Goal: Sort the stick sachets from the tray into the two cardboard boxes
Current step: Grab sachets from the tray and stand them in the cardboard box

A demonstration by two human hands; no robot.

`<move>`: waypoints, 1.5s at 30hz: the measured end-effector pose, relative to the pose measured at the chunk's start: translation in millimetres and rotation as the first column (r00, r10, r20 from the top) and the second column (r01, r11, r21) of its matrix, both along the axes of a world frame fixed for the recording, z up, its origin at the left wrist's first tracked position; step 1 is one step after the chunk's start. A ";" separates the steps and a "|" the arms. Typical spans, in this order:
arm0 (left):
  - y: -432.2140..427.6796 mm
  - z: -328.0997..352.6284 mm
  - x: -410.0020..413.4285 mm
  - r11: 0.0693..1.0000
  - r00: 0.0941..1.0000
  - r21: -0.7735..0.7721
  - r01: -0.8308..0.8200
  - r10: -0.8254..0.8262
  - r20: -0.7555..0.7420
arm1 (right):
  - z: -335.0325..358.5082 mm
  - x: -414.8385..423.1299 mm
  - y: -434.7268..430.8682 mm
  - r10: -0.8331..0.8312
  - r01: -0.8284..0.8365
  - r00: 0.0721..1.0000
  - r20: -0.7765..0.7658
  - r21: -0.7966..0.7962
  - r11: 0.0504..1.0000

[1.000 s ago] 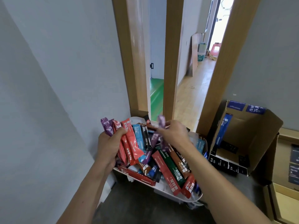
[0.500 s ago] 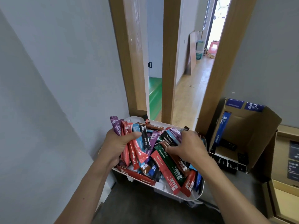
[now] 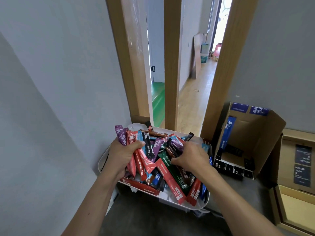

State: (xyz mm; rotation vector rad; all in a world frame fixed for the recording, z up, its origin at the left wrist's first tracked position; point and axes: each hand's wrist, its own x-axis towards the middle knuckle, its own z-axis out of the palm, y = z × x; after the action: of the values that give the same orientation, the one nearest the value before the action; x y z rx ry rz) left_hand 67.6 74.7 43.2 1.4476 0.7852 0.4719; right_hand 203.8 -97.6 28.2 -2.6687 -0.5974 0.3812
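A white tray (image 3: 202,206) holds a heap of stick sachets (image 3: 172,179) in red, green, blue, purple, brown and black. My left hand (image 3: 121,156) grips a fanned bunch of sachets (image 3: 136,147), mostly red and purple, above the tray's left side. My right hand (image 3: 191,157) reaches down into the heap with curled fingers closing on a dark and a purple sachet (image 3: 177,144). An open cardboard box (image 3: 265,142) stands to the right with one blue sachet (image 3: 227,132) leaning inside. A second cardboard box (image 3: 293,210) lies at the far right edge.
Grey walls rise on the left and behind the boxes. Behind the tray, wooden door posts (image 3: 172,65) frame a gap onto a corridor. The tray and boxes rest on a dark grey surface (image 3: 153,218).
My right hand came down from holding a purple sachet aloft into the heap and now digs among the sachets. My left hand kept its bunch, shifting slightly right.
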 end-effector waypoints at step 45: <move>-13.4 4.3 -4.2 0.999 0.993 0.039 -0.033 0.028 0.111 | 4.3 -32.0 -25.5 0.007 0.072 0.964 -0.265 0.287 0.955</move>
State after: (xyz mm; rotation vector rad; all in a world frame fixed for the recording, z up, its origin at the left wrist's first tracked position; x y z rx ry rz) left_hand 63.5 61.3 47.4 1.4362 0.7138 0.5891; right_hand 171.8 -123.1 32.5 -2.2904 -0.4840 0.5787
